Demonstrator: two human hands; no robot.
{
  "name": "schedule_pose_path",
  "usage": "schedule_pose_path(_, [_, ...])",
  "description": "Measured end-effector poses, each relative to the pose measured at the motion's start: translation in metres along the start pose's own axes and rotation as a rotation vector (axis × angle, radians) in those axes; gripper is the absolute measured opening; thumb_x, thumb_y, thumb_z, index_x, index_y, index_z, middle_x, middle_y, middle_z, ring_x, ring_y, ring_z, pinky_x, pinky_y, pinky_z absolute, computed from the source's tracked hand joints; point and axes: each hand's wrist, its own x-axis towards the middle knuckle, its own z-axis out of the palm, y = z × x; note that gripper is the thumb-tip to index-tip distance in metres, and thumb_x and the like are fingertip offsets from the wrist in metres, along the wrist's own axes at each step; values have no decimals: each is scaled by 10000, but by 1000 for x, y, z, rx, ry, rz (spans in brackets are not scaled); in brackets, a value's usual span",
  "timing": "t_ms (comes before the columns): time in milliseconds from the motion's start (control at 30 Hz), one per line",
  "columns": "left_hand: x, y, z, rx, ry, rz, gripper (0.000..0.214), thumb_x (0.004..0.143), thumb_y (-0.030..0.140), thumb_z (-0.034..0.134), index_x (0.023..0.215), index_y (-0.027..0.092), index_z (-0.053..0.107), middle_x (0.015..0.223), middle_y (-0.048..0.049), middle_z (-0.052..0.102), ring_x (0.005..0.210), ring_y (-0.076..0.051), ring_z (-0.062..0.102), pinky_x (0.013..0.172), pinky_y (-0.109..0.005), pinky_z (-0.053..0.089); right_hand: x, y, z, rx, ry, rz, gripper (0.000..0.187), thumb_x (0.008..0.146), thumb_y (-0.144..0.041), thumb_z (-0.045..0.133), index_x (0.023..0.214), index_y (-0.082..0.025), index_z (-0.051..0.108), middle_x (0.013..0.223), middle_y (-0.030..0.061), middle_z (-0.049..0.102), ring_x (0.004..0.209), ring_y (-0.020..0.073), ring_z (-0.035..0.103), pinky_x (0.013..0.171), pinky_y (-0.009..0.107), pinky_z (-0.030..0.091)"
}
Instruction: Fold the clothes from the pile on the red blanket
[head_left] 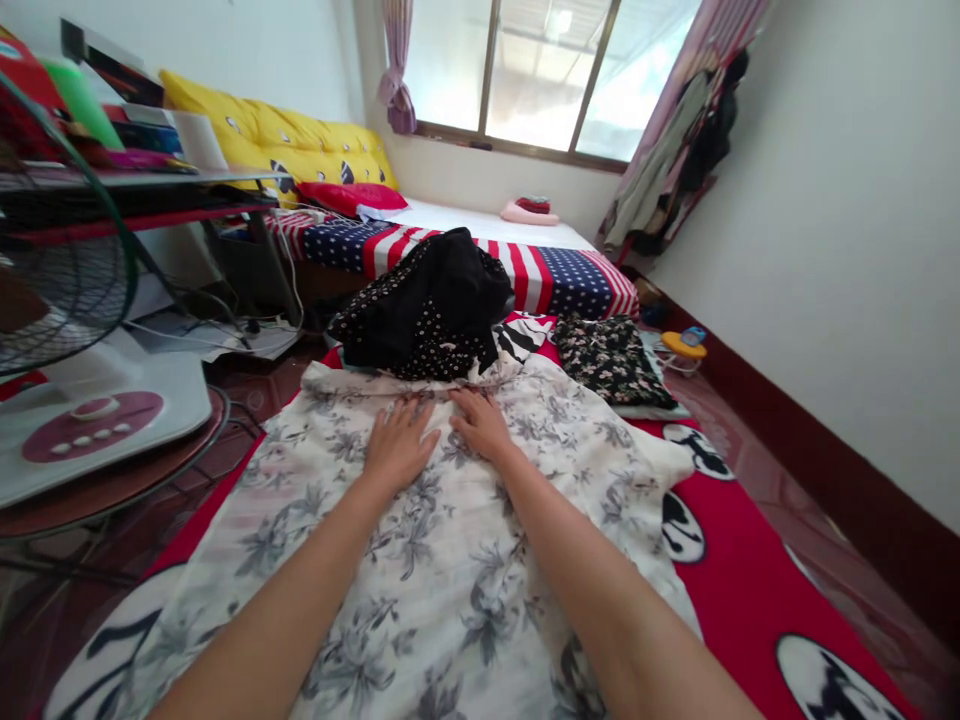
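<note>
A white garment with a grey flower print (pixel 420 560) lies spread flat on a red blanket (pixel 742 590) on the floor. My left hand (pixel 400 440) rests palm down on the garment near its far edge, fingers stretched out. My right hand (pixel 480 420) lies flat beside it, fingers pointing left and almost touching the left hand. Neither hand holds anything. Just beyond the hands sits a heap of black dotted clothes (pixel 427 305).
A folded dark floral cloth (pixel 611 360) lies to the right of the heap. A fan (pixel 60 280) and its base stand at the left. A mattress with a stars-and-stripes cover (pixel 555 275) is behind, under a window. Clothes hang at the right wall.
</note>
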Motion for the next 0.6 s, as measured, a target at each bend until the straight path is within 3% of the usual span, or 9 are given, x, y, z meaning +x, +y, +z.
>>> schedule_pose_path(200, [2,-3,1,72,29,-45,585,937,543,344,1460,285,391,1516,-105,380,1406,-379,271,1118,-562,195,-19,19,-17,25,84,48,389,860,-150,524,1232,-221,613,1233,-3,656,1121,126,596,977,233,434])
schedule_pose_path(267, [1,-2,1,79,30,-55,599,932,548,344,1463,274,386,1513,-113,382,1402,-384,275,1116,-562,196,-40,34,-40,1,124,63,339,858,-143,514,1158,-224,650,1201,2,670,1114,139,600,972,247,438])
schedule_pose_path(367, [1,0,2,73,26,-58,610,929,550,339,1469,267,377,1517,-119,374,1406,-388,269,1115,-568,194,-83,68,-88,-68,242,135,339,888,-138,429,1143,-186,647,1269,77,620,1209,192,532,1039,345,383])
schedule_pose_path(467, [2,0,2,64,29,-55,615,927,551,330,1467,261,381,1519,-127,370,1409,-394,264,1116,-580,188,-128,105,-134,-369,434,348,327,889,-282,518,1171,-155,625,1279,132,593,1208,272,508,1036,419,357])
schedule_pose_path(500, [2,0,2,63,31,-53,615,927,550,325,1466,259,381,1518,-132,370,1408,-397,266,1115,-582,189,-141,116,-145,-475,444,453,419,869,-377,568,1210,-136,602,1282,161,581,1194,304,509,1001,424,376])
schedule_pose_path(600, [2,0,1,65,35,-47,618,929,551,309,1465,254,384,1515,-144,372,1405,-401,273,1109,-586,203,-170,138,-161,-602,294,684,570,819,-548,600,1205,-128,604,1169,175,630,1038,308,589,806,352,434])
